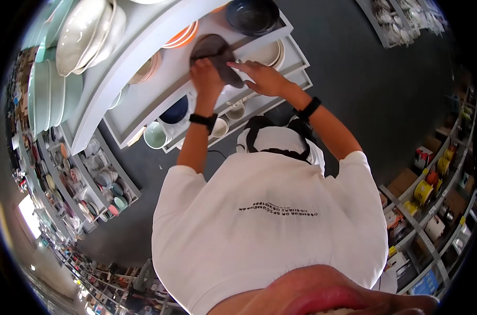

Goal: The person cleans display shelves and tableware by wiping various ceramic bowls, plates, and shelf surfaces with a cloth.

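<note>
A dark brown, rounded piece (pixel 213 46) lies over the front edge of a white shelf, with a part hanging below it. Whether it is cloth or dishware I cannot tell. My left hand (pixel 205 74) is closed on its near side, the fingertips partly hidden. Beside it, my right hand (pixel 265 79) has its index finger stretched out to the piece's right edge and its thumb apart. Near my hands are a dark blue bowl (pixel 252 16), orange-rimmed dishes (pixel 181 35) and cream bowls (pixel 272 54) on the shelf below.
The curved white shelf (pixel 109 79) carries white oval bowls (pixel 83 37) and pale green bowls (pixel 53 97) at the left. Lower down stand a mint cup (pixel 155 135) and a navy bowl (pixel 175 110). Stocked racks (pixel 426 231) line the right, beyond the dark floor (pixel 375 89).
</note>
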Demonstrator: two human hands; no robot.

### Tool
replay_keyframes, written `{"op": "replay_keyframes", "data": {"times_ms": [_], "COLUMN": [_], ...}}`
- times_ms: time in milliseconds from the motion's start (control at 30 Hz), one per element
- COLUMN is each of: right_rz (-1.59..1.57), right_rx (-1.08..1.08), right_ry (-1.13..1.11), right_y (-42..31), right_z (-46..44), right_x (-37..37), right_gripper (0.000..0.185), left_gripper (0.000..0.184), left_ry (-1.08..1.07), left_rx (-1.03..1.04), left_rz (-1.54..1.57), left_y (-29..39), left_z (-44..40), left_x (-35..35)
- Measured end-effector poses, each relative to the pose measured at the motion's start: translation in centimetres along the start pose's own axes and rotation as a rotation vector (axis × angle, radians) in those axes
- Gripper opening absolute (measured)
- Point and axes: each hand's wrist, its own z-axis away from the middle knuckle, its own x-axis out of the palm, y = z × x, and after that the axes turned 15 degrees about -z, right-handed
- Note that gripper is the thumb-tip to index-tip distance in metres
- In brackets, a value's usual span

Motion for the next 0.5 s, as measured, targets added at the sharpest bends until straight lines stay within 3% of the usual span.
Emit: {"op": "replay_keyframes", "data": {"times_ms": [67,133,167,333,433,500], "right_rz": [0.177,0.167,0.164,0.228,0.275,0.408], "right_rx": [-0.172,-0.091,-0.004,0.011,-0.199,-0.326], "right_ry": [0.143,0.174,0.206,0.177,0.183,0.236], "right_y": [0.4,0.5,0.4,0.4,1.1,-0.1], "right_z": [-0.5,-0.9,-1.0,-2.0,-4.9,-6.5], "right_x": [0.3,0.2,0.0,0.9,4.4,8.1], "right_gripper": [0.076,0.075,0.075,0.073,0.064,0.059], "left_gripper": [0.049,0.041,0.041,0.049,0.057,0.051], "left_ry": [0.209,0.239,0.192,0.089,-0.080,-0.024], "left_rx": [0.078,0.070,0.023,0.040,-0.013,-0.046], "left_rz": [-0.020,0.059,0.115,0.156,0.121,0.056], "left_y": [2.6,5.2,5.7,2.4,-1.9,-5.2], "left_z": [-1.8,-3.5,-3.8,-0.9,0.8,3.0], "left_x": [2.3,2.3,2.0,0.3,0.5,0.6]}}
